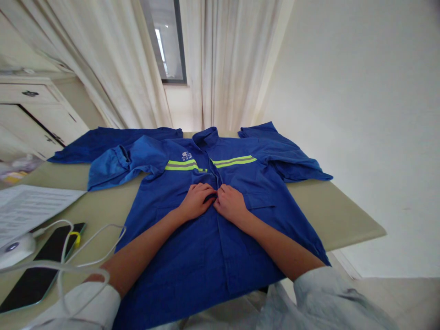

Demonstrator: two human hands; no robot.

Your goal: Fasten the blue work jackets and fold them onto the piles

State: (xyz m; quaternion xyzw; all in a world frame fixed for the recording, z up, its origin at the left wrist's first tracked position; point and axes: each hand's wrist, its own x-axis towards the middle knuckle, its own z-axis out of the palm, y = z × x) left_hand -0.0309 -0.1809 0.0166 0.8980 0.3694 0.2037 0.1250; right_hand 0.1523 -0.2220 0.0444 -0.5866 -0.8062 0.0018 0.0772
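A blue work jacket (192,247) with yellow-green reflective stripes lies spread front up on the table, collar away from me. Both hands meet at its front opening, around mid-chest. My left hand (197,201) pinches the placket edge with curled fingers. Beside it, nearly touching, my right hand (231,201) is closed on the other side of the same edge. What sits between the fingertips, a button or only cloth, is hidden. Above the hands the placket gapes a little toward the collar. A white logo shows on the chest at left.
More folded blue cloth (113,140) lies behind the left sleeve. On the table's left are a printed sheet (30,208), a dark phone (37,275), a white device (17,250) and a looping white cable. Curtains (227,59) and a wall stand beyond; a cabinet (37,110) is at far left.
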